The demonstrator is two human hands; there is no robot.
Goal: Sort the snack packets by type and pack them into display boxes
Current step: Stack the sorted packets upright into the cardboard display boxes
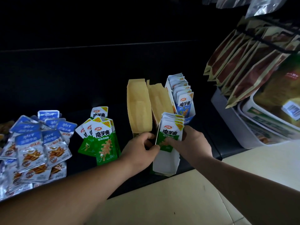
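Right now you hold the stack of green packets (171, 133) upright between both hands, its lower end sitting in the far end of a white display box (165, 164). That box lies at the front edge of the dark shelf (97, 75). Your left hand (140, 147) is curled, thumb and fingers pinching the stack's left edge where it meets the box wall. Your right hand (194, 143) wraps the stack from the right, with its fingers (170, 142) laid across the green lower part of the front packet.

Just behind the stack, two empty cardboard boxes (139, 109) stand side by side with their brown insides showing. Touching them on the right is a blue box (192, 116), filled with a row of white-and-blue packets (184, 103) standing upright.

To the left of your left hand, a small pile of loose green packets (101, 137) lies fanned on the shelf. Further left, a larger heap of blue-topped silver packets (35, 143) overlaps in several layers and runs out of view.

On the far right, brown pouches (248, 67) hang in a tilted row above a white tub (243, 127). Under your forearms, the pale floor (162, 202) shows.
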